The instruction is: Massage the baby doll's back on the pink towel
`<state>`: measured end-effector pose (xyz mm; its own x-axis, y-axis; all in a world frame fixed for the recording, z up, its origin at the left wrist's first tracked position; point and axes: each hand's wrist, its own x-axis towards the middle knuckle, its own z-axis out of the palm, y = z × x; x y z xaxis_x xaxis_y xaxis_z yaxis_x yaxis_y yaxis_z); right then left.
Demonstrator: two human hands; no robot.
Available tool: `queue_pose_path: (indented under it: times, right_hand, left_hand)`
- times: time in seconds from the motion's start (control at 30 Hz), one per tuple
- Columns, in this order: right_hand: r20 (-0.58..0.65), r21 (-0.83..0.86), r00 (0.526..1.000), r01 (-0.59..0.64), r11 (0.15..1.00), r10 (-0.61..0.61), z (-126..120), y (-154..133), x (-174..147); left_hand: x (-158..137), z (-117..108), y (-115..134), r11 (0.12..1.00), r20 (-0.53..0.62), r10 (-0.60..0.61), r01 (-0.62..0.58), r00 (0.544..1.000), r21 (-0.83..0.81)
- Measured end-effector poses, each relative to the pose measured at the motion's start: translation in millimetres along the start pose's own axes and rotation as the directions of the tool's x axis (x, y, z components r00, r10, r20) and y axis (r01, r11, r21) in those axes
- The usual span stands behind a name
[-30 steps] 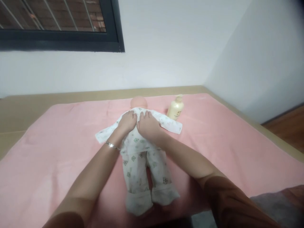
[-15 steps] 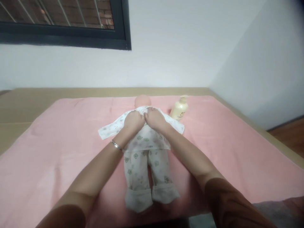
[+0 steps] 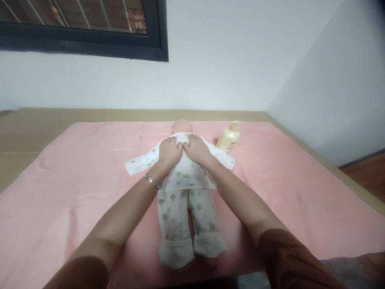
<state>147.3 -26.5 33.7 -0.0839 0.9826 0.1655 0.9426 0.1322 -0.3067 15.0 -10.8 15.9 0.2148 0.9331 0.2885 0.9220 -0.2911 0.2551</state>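
A baby doll (image 3: 182,125) lies stretched out on a pink blanket (image 3: 99,176), its smooth bald head at the far end. It wears a white patterned long-sleeved top (image 3: 188,178) and matching trousers (image 3: 174,212) with turned-up cuffs. My left hand (image 3: 170,150) rests flat on the upper part of the top, fingers pointing toward the doll's head. Beside it my right hand (image 3: 197,149) lies the same way, the two thumbs close together at the middle. Both hands are open and grip nothing. The doll's sleeves spread out to either side.
A pale yellow pump bottle (image 3: 227,140) stands on the blanket, right of the doll's shoulder and near its sleeve. A wooden board edge (image 3: 120,115) runs behind the blanket against the white wall (image 3: 216,72). A dark window frame (image 3: 155,44) is at upper left.
My fingers, curled in toward the middle before, now lie flatter on the doll's top. The view has shifted slightly; doll and bottle stay in place.
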Motion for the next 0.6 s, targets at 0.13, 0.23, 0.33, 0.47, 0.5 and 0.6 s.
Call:
queue_pose_path:
  times: [0.13,0.23,0.33,0.47,0.5,0.6]
  right_hand:
    - [0.005,-0.011,1.000,0.018,1.000,-0.018,1.7,-1.2,-0.9]
    - [0.017,-0.011,1.000,0.002,1.000,-0.002,-1.6,-4.0,-3.7]
    - [0.038,-0.003,0.999,-0.004,1.000,0.004,-7.4,-3.1,-4.5]
    - [0.083,0.046,0.997,0.007,0.999,-0.011,-12.0,5.2,-1.0]
    - [0.087,0.050,0.996,0.007,0.999,-0.011,-12.1,7.1,0.1]
    - [0.084,0.016,0.996,0.009,1.000,-0.011,-10.8,7.9,1.5]
  left_hand:
    - [0.9,-0.2,-0.9,1.000,0.002,-0.023,0.023,1.000,-0.005]
    - [1.0,-1.6,-0.1,1.000,0.007,-0.022,0.022,1.000,-0.008]
    - [-0.7,-4.2,3.5,1.000,0.029,-0.022,0.022,0.999,0.011]
    - [-8.2,-6.3,12.0,0.999,0.051,-0.024,0.022,0.998,0.044]
    - [-10.5,-6.4,13.8,0.998,0.048,-0.011,0.009,0.999,0.055]
    - [-14.4,-7.6,15.2,0.994,0.039,0.069,-0.072,0.997,0.088]
